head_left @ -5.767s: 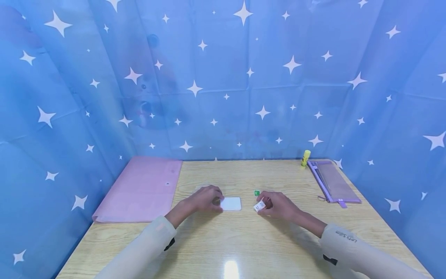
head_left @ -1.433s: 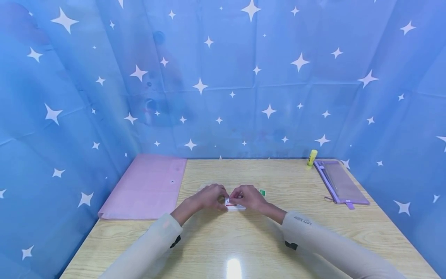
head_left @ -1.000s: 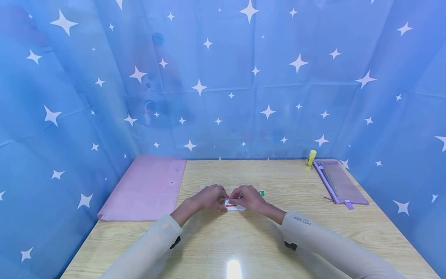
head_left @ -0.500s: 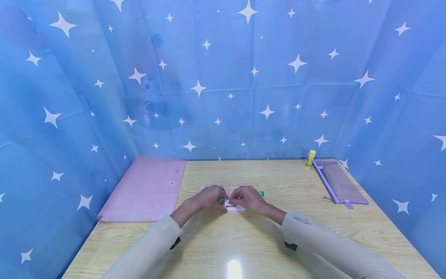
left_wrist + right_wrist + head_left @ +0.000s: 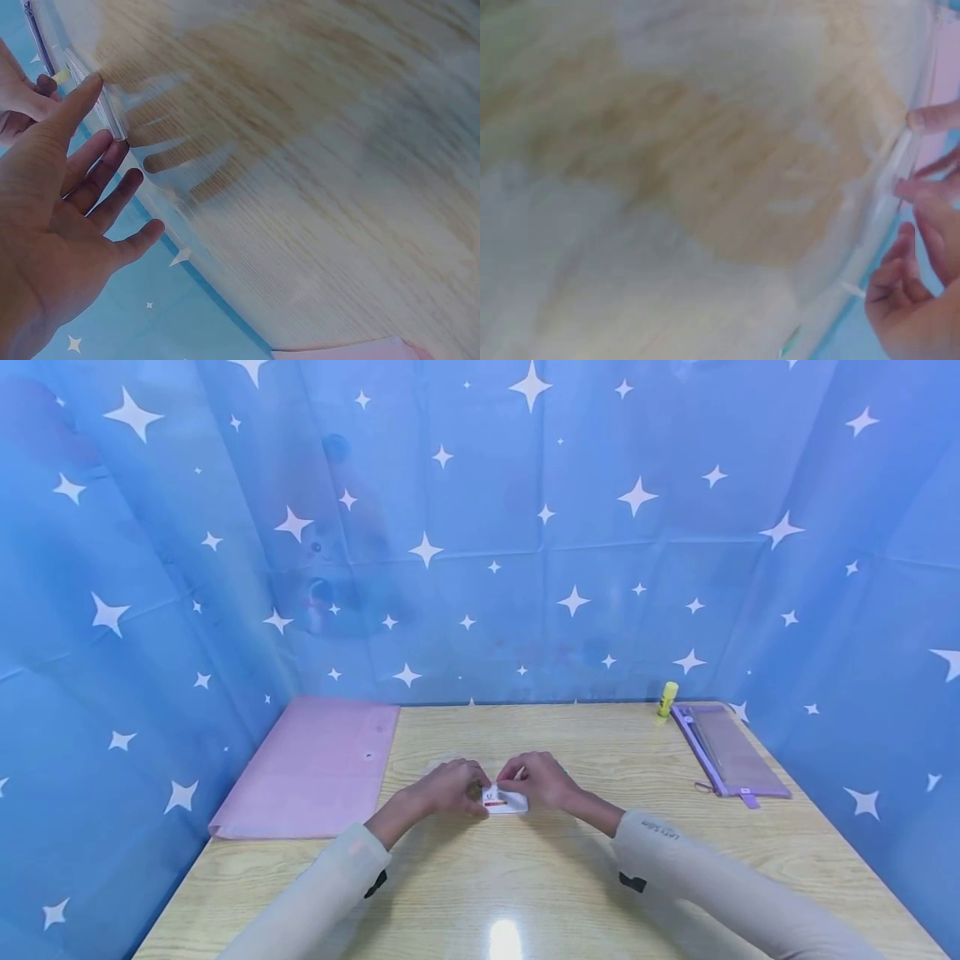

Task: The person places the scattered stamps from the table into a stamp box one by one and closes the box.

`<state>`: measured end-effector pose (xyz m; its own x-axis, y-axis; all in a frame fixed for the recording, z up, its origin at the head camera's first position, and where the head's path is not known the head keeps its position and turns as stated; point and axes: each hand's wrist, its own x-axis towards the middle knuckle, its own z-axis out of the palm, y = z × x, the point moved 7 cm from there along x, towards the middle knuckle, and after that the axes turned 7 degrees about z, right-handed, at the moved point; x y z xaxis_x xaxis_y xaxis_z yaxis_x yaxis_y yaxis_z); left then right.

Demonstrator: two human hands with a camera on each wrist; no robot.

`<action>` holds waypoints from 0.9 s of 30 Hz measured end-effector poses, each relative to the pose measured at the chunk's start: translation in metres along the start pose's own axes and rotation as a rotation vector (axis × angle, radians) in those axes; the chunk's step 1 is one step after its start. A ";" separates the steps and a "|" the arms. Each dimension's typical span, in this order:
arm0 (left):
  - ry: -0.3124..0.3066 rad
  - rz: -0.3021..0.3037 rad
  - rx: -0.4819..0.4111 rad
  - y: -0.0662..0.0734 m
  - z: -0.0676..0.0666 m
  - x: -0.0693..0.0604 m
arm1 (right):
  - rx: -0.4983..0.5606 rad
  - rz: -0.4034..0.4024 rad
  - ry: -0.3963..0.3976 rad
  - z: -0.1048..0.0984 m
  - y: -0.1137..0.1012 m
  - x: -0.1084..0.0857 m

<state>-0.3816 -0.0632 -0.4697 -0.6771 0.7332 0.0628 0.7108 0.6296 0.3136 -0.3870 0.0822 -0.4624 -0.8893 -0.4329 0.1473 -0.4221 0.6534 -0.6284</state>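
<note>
A flat white rectangular piece (image 5: 516, 807) lies on the wooden table in the middle of the head view. My left hand (image 5: 450, 788) holds its left end between thumb and fingers, and in the left wrist view the left hand (image 5: 67, 195) has its other fingers spread. On top sits a small white printed piece (image 5: 491, 797) with dark lettering and a red stripe. My right hand (image 5: 542, 779) pinches at its upper edge with thumb and index finger; the exact contact is too small to make out. The right hand (image 5: 922, 277) partly shows in the right wrist view, fingers curled.
A pink folder (image 5: 315, 768) lies at the left. At the back right stand a yellow glue stick (image 5: 667, 700) and a purple mesh zip pouch (image 5: 731, 752). Behind the right hand, a small green piece is almost hidden. Blue starred curtains (image 5: 480, 527) enclose the table.
The right hand brought the small printed piece leftward onto the white rectangle. In the last half second its fingers rose slightly and shifted right, baring more print. The left hand stayed put.
</note>
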 end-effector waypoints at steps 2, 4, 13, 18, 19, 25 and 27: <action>0.000 -0.006 -0.005 -0.001 0.000 0.000 | -0.010 0.008 0.003 -0.004 0.001 0.000; -0.003 -0.015 -0.008 -0.001 0.000 0.000 | -0.023 0.013 0.006 -0.008 0.001 -0.001; -0.020 -0.014 0.000 0.002 0.000 -0.002 | -0.053 0.012 0.035 -0.034 0.008 -0.007; -0.030 -0.032 -0.009 0.003 0.000 -0.003 | -0.062 0.021 0.045 -0.049 0.013 -0.010; -0.032 -0.041 -0.013 0.002 0.000 -0.003 | -0.063 0.024 0.046 -0.052 0.014 -0.011; -0.042 -0.081 -0.019 0.001 0.002 -0.002 | -0.073 0.036 0.054 -0.064 0.020 -0.017; -0.038 -0.074 -0.018 0.001 0.002 -0.002 | -0.076 0.034 0.056 -0.067 0.021 -0.019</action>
<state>-0.3788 -0.0632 -0.4716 -0.7199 0.6941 0.0031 0.6551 0.6780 0.3335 -0.3905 0.1460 -0.4275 -0.9108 -0.3758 0.1708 -0.4019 0.7129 -0.5747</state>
